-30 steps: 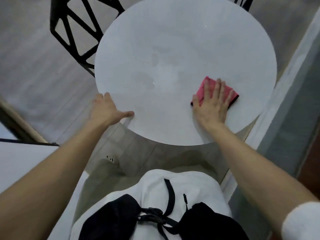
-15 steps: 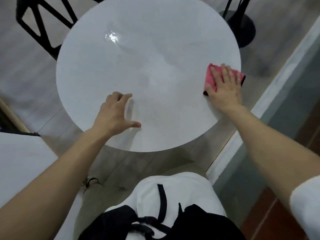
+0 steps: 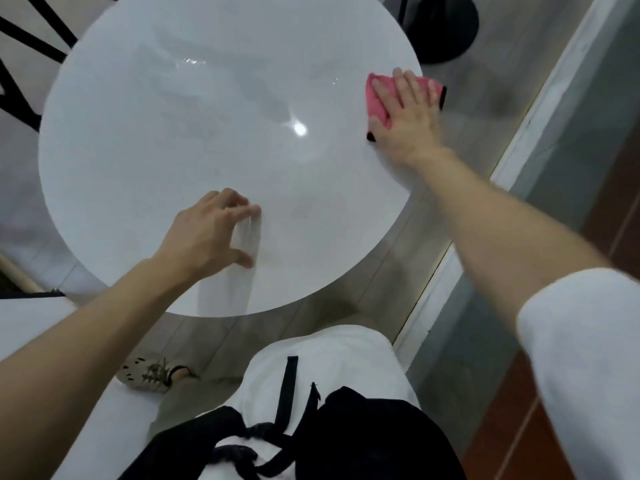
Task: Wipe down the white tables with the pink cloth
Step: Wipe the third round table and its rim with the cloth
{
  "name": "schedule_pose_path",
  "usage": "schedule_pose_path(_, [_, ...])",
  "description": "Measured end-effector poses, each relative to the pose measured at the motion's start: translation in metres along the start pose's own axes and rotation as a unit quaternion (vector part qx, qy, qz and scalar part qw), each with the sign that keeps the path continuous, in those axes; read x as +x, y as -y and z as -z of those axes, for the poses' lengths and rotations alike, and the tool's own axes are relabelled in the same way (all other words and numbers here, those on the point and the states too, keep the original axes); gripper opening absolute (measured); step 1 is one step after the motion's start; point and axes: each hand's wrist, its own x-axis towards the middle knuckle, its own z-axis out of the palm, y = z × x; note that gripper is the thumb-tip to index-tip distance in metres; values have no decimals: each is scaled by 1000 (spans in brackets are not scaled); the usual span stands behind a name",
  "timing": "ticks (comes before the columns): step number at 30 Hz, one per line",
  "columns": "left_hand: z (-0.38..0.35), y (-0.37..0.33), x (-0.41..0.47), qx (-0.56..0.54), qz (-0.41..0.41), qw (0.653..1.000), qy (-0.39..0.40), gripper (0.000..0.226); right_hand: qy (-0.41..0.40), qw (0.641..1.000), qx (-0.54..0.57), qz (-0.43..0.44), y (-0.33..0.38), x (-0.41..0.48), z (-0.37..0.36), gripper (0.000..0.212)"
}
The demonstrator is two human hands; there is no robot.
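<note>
A round white table [image 3: 173,133] fills the upper middle of the head view, with faint wet streaks on its glossy top. My right hand [image 3: 410,116] lies flat, fingers straight, pressing the folded pink cloth [image 3: 377,98] onto the table's right edge; part of the cloth is hidden under my palm. My left hand [image 3: 211,233] rests on the near part of the tabletop on its fingertips and thumb, fingers loosely bent, holding nothing.
A black chair frame [image 3: 20,64] stands at the table's far left. A black round base [image 3: 446,26] sits on the floor at the top right. A white skirting and glass wall [image 3: 540,116] run along the right. Another white surface [image 3: 31,327] lies at lower left.
My right hand has slid the pink cloth from the near right of the table outward to its right edge. My left hand moved from the rim onto the tabletop.
</note>
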Motion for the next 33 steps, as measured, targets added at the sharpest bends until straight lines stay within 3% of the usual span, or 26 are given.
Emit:
schedule_pose_path(2, [-1, 1, 1, -3, 1, 1000, -2, 102, -25, 1000, -10, 8, 49, -22, -13, 71])
schedule_pose_path(5, [-2, 5, 1, -6, 0, 1000, -9, 103, 9, 972, -20, 236, 119, -97, -37, 68])
schedule_pose_path(7, [-4, 6, 1, -8, -2, 1000, -10, 103, 46, 925, -47, 373, 113, -114, -36, 65])
schedule_pose_path(8, [-4, 7, 1, -9, -2, 1000, -10, 103, 47, 913, -51, 403, 95, -103, -32, 65])
schedule_pose_path(10, [-5, 6, 1, -13, 2, 1000, -13, 102, 18, 938, -32, 344, 54, -60, -19, 64])
schedule_pose_path(13, [-5, 3, -1, -27, 10, 1000, -11, 101, -12, 996, 1, 88, 10, -9, -1, 69])
schedule_pose_path(16, [1, 1, -2, -28, 8, 1000, 2, 101, -48, 997, 7, -54, 35, -8, -11, 73])
schedule_pose_path(19, [7, 3, -2, -37, -5, 999, 14, 97, -45, 996, 2, -74, 64, -31, -18, 75])
schedule_pose_path(23, [7, 23, -16, -79, -26, 996, 14, 84, -4, 1000, -6, 25, 44, -42, -11, 74])
schedule_pose_path(25, [7, 46, -28, -93, 9, 996, -11, 82, -16, 999, -13, -38, 45, -44, -8, 75])
schedule_pose_path(28, [7, 95, -52, -94, 101, 990, -23, 87, -59, 977, -12, -206, 137, -66, -22, 76])
schedule_pose_path(29, [8, 114, -60, -96, 135, 986, -16, 92, -53, 982, -5, -181, 185, -78, -32, 76])
schedule_pose_path(30, [10, 132, -66, -100, 167, 981, -7, 99, -33, 994, 5, -101, 232, -92, -42, 75])
schedule_pose_path(31, [11, 148, -71, -105, 196, 975, 2, 106, -5, 1000, 9, 7, 274, -107, -53, 75])
schedule_pose_path(33, [14, 181, -75, -115, 243, 963, 10, 119, 54, 976, 4, 212, 322, -134, -67, 72])
